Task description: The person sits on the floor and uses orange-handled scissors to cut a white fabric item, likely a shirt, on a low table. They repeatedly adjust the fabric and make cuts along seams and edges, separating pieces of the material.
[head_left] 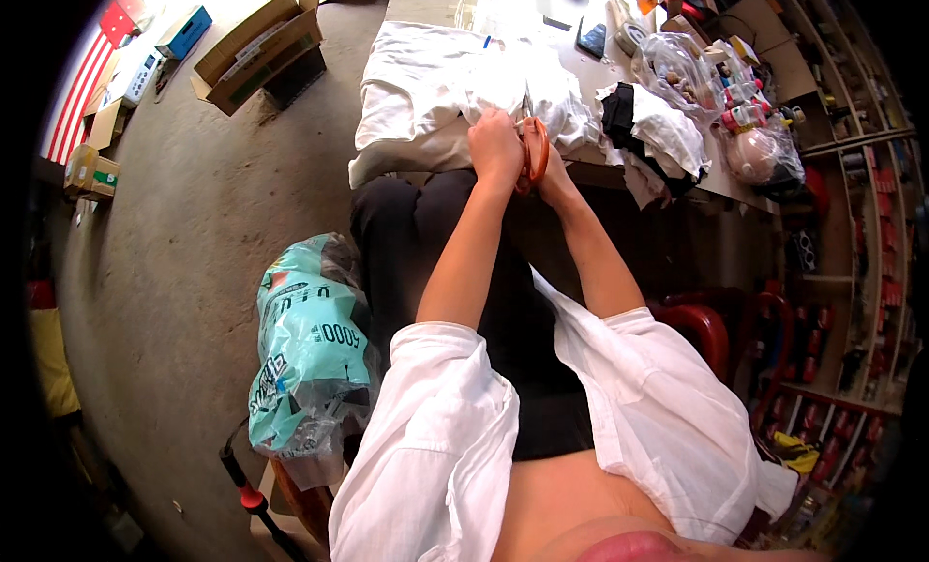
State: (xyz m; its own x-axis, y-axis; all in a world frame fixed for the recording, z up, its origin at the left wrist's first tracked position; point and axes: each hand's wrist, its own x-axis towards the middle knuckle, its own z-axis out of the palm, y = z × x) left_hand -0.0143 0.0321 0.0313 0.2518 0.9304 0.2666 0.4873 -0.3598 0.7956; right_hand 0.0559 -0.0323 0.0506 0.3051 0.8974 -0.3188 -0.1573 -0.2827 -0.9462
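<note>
White cloth (411,83), perhaps a garment, spreads over the near edge of the table in front of me. My left hand (495,148) is closed on a fold of it. Right beside it, my right hand (555,175) is closed round the orange-handled scissors (533,155). The handles stand upright, with the blades toward the cloth. How far the blades are apart is hidden, and the right fingers show only in part.
Black and white cloth scraps (668,131) hang over the table edge at right, near a dark phone (591,39) and a clear plastic bag (677,68). A teal plastic bag (310,320) stands at my left. An open cardboard box (256,59) is on the floor; shelves (876,223) line the right.
</note>
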